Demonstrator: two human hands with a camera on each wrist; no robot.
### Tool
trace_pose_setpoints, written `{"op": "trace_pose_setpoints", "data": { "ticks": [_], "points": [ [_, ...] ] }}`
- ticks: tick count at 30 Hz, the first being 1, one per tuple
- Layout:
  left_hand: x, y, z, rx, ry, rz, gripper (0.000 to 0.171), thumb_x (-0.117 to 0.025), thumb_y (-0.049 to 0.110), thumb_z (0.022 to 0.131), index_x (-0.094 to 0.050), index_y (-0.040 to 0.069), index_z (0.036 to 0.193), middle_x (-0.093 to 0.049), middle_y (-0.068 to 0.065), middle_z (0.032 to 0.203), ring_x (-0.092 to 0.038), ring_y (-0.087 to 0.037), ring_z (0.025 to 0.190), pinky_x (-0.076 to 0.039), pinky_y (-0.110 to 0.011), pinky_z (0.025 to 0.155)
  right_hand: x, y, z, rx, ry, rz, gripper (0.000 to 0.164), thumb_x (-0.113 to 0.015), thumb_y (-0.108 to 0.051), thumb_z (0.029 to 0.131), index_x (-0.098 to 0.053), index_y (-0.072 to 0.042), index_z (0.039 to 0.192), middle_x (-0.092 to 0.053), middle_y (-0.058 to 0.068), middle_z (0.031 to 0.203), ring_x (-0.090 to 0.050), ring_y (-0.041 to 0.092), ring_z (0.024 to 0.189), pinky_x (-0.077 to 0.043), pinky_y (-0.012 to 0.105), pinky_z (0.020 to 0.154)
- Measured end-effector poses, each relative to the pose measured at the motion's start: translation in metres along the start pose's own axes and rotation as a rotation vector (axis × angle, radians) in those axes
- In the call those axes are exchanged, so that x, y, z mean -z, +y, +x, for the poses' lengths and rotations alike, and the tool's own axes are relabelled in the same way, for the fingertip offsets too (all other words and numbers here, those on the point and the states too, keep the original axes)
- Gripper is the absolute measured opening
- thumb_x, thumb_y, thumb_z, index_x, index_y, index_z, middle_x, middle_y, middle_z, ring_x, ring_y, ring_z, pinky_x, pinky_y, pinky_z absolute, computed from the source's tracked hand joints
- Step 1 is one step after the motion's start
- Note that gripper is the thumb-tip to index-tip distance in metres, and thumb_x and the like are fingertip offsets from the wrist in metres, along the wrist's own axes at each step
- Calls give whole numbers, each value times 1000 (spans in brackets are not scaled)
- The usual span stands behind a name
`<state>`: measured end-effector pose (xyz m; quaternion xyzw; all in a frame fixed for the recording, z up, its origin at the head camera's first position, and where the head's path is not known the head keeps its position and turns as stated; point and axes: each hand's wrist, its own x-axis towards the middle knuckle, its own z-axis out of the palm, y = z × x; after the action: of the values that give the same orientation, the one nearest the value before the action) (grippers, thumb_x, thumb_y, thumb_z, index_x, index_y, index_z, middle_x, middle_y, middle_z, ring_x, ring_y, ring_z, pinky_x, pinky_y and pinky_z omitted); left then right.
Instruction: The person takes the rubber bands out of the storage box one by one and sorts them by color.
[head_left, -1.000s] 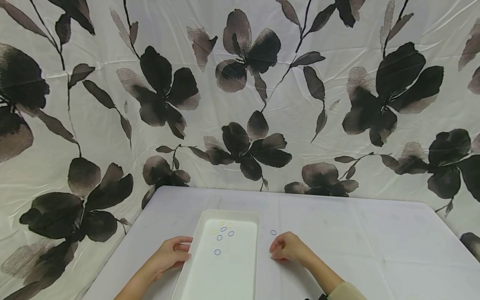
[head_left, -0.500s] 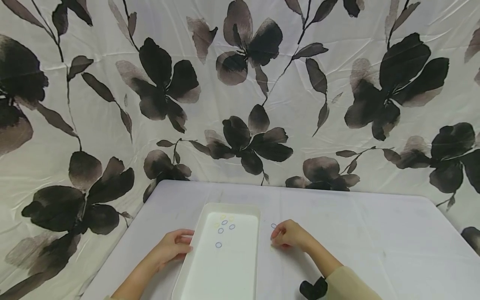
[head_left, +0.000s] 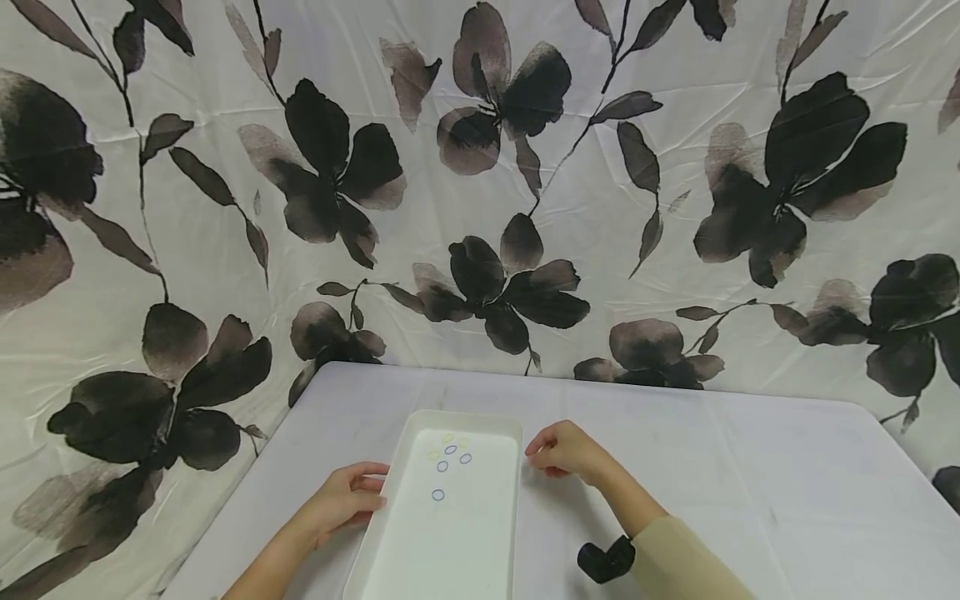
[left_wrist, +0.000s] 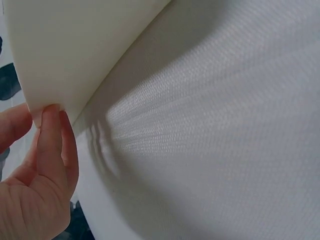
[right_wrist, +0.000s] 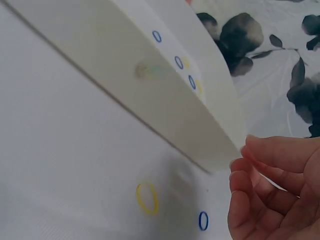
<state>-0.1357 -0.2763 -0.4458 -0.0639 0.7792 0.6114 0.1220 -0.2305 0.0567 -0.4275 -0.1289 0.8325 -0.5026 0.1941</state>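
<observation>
A long white tray lies lengthwise on the white-covered table. My left hand holds its left side, thumb at the rim and fingertips against the outer wall. My right hand is just outside the tray's right rim near the far end. Its fingers are curled, and the thumb and forefinger tips come together beside the tray corner; I cannot tell whether a small thing is pinched there. A thin yellow ring and a smaller-looking blue ring lie on the table below this hand in the right wrist view.
Inside the tray, toward its far end, lie several thin blue rings and pale yellow rings. A black heart-shaped thing shows at the right sleeve. Behind the table hangs a white cloth with dark flowers.
My right hand has moved left and away from me, from beside the blue ring on the table to the tray's right rim. The left hand keeps its place on the tray.
</observation>
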Motion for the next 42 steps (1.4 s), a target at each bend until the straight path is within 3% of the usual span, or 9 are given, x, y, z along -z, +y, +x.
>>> {"op": "trace_pose_setpoints", "data": {
  "ticks": [17,29,37,42],
  "points": [
    [-3,0,0,14,56,8,54,-64,-5,77,-45,-12,127,-59,-17,103,-62,-21,83,-54,-35,70,-31,-34,21,14,-5,21,8,-71,1,77,-68,2,84,-53,2,63,-50,11,53,-46,20,50],
    [-11,4,0,48,154,35,50,-63,-11,74,-49,-12,122,-60,-16,95,-62,-22,76,-55,-38,65,-58,-32,35,71,-10,-2,8,-71,2,76,-68,3,84,-56,2,64,-50,11,54,-47,21,51],
    [-6,2,-3,59,143,37,52,-66,-9,74,-49,-10,123,-61,-13,96,-62,-20,78,-55,-35,66,-76,-33,40,79,19,10,6,-72,3,75,-68,2,80,-55,2,59,-49,10,50,-44,18,47],
    [-4,1,-3,37,83,23,54,-66,-6,75,-47,-11,125,-62,-13,98,-62,-20,80,-55,-35,68,-88,-28,46,43,131,4,10,-72,5,73,-67,0,81,-53,3,61,-48,11,49,-42,18,46]
  ]
}}
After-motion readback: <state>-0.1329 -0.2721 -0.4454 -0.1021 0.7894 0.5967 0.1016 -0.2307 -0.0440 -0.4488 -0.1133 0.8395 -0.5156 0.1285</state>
